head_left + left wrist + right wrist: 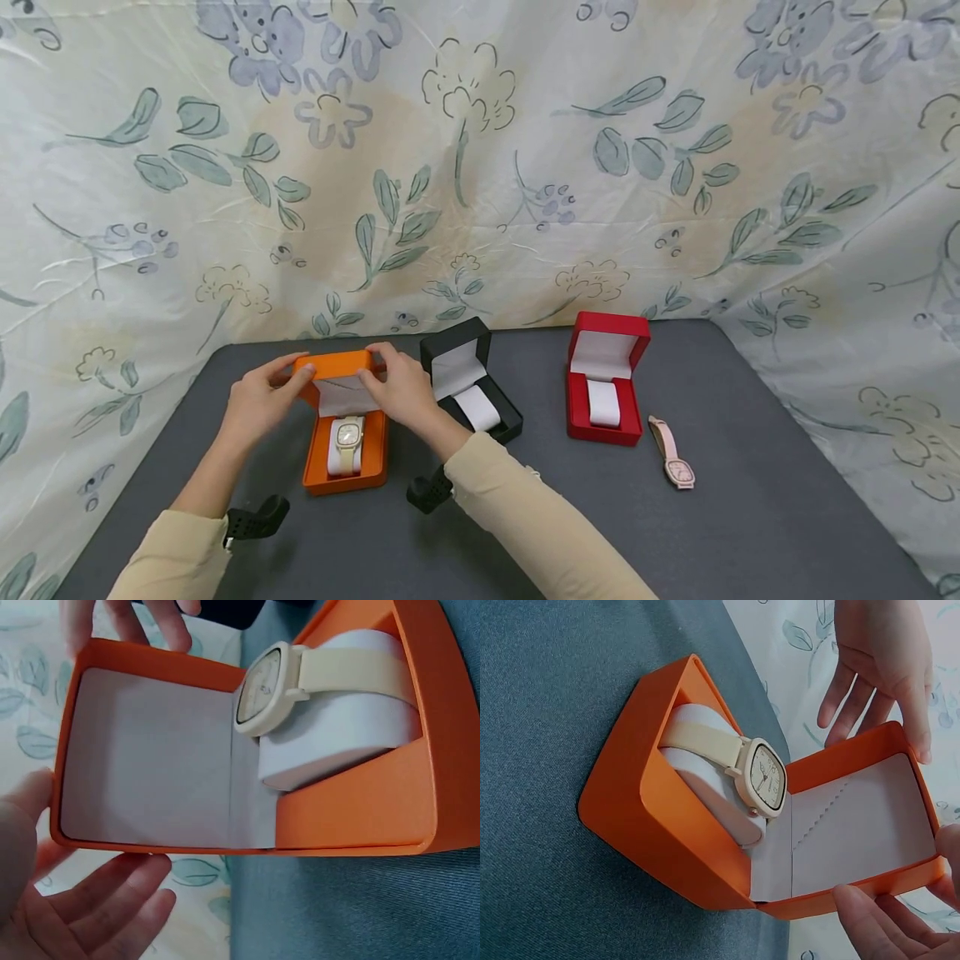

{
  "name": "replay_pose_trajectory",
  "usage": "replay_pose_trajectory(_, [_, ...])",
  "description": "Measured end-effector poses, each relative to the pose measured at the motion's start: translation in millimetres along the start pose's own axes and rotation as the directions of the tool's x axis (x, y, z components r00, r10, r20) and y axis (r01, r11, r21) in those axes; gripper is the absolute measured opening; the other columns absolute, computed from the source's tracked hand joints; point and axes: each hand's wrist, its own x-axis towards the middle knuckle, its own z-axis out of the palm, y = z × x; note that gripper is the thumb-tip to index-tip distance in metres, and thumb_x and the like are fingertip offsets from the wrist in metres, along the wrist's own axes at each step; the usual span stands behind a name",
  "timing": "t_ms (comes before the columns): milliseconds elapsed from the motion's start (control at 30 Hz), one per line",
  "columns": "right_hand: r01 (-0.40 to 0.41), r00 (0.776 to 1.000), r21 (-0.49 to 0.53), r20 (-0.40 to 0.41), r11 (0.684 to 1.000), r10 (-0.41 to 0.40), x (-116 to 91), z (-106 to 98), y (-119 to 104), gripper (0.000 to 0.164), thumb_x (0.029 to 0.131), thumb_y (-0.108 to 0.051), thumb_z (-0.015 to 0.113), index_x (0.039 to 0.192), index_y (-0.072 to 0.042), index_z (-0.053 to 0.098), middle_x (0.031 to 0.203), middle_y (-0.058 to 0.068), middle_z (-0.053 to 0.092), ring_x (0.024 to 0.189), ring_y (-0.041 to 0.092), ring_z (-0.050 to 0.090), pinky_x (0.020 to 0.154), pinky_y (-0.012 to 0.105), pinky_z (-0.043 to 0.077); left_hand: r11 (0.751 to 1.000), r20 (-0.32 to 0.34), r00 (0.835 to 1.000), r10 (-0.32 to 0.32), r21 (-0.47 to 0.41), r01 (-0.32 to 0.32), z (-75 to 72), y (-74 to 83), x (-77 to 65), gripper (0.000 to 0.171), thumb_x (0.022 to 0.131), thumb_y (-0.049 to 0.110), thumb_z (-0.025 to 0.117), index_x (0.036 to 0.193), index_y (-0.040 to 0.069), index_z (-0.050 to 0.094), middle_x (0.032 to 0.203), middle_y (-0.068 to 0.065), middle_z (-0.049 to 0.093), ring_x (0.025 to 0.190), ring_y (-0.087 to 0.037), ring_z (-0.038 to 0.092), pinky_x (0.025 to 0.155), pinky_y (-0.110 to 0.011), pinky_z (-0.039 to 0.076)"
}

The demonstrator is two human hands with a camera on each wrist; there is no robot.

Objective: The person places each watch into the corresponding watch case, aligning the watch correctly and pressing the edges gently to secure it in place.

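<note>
An orange watch box (346, 483) stands open at the left of the table. In it a cream watch (348, 435) is wrapped round a white cushion (337, 727), its dial facing up. My left hand (258, 402) holds the left corner of the raised lid (150, 757), thumb at the edge and fingers behind. At the lid's right corner my right hand (405, 385) grips likewise, its thumb and fingertips on the rim in the right wrist view. The lid's pale lining (866, 829) faces the watch.
Beside my right hand an open black watch box (510, 421) holds a white cushion, partly hidden by my forearm. Farther right stands an open red watch box (603, 435) with a white cushion. A pink watch (672, 458) lies on the grey table (750, 517). Floral cloth (525, 167) hangs behind.
</note>
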Motion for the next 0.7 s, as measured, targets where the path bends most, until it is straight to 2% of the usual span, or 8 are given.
replay_pose_trajectory(367, [-0.010,1.000,0.011,0.013,1.000,0.010,-11,-1,-4,0.035,0.088,-0.026,0.061,0.120,-0.017,0.054,0.104,0.004,0.066,0.087,0.014,0.064,0.062,0.016,0.047,0.999,0.022,1.000,0.022,0.049,-0.023,-6.7,5.6,-13.9,0.061,0.089,0.052,0.050,0.128,0.004,0.052,0.110,-0.030,0.060,0.092,-0.041,0.061,0.064,-0.043,0.052])
replay_pose_trajectory(467, [-0.013,1.000,0.014,0.018,1.000,0.013,-15,-2,-5,0.034,0.087,-0.025,0.062,0.119,-0.017,0.055,0.103,0.004,0.067,0.085,0.013,0.064,0.061,0.015,0.046,0.997,0.012,0.999,0.048,0.054,-0.049,-7.0,6.2,-19.9,0.059,0.089,0.050,0.051,0.126,0.005,0.053,0.106,-0.030,0.062,0.091,-0.041,0.061,0.063,-0.042,0.052])
replay_pose_trajectory(700, [-0.018,1.000,0.004,0.023,1.000,0.018,-23,-6,-10,0.029,0.085,-0.028,0.065,0.110,-0.017,0.057,0.101,0.002,0.067,0.086,0.013,0.063,0.066,0.018,0.047,0.995,-0.059,0.994,0.092,0.043,-0.090,-0.9,4.9,-34.5,0.052,0.090,0.044,0.054,0.123,0.004,0.054,0.103,-0.028,0.063,0.091,-0.041,0.062,0.066,-0.047,0.052])
